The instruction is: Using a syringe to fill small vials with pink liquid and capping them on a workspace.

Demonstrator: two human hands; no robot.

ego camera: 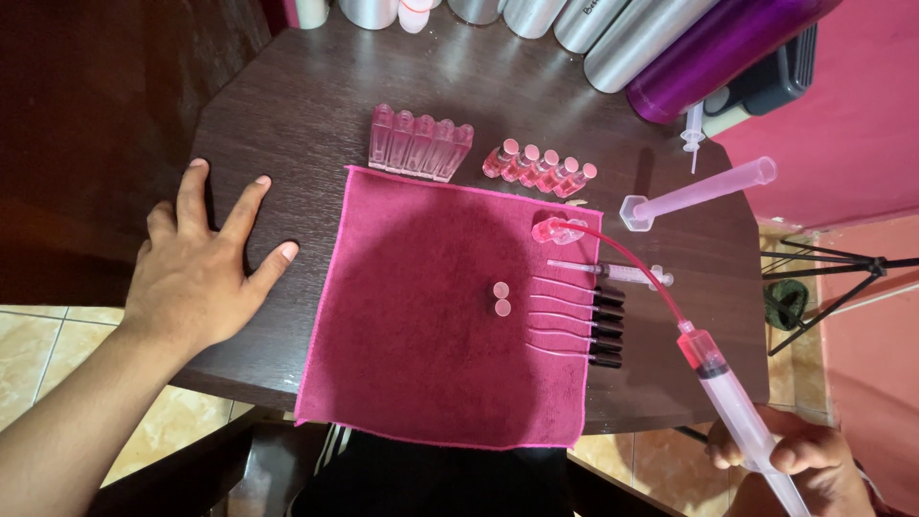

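Overhead view of a dark wooden table [316, 105] with a magenta cloth [421, 316] spread at its near centre. The right hand [799, 464], at the near right corner of the view and off the table's edge, is closed around the rear barrel of a large pink syringe [732, 402], fingers wrapped about it. The syringe's long axis runs diagonally — plunger end near and right, nozzle end far and left — and a thin pink tube [637, 263] continues the same line from the nozzle, arching up and left to a small vial [557, 230] lying on its side at the cloth's far right corner; whether the tube tip sits inside the vial cannot be told. The left hand [206, 263] rests flat on the table's left edge, fingers spread wide, holding nothing. On the cloth, just left of the tube: two small round caps [501, 299] and a row of black-hubbed needles [586, 321] pointing left, with a slim syringe [613, 273] just beyond them. Beyond the cloth lie a clear multi-cell holder [419, 144] and a row of five pink-capped vials [541, 170]; to the right, a pale graduated cylinder [704, 191] lies on its side. Metal bottles [574, 24] and a purple bottle [723, 48] line the far edge.
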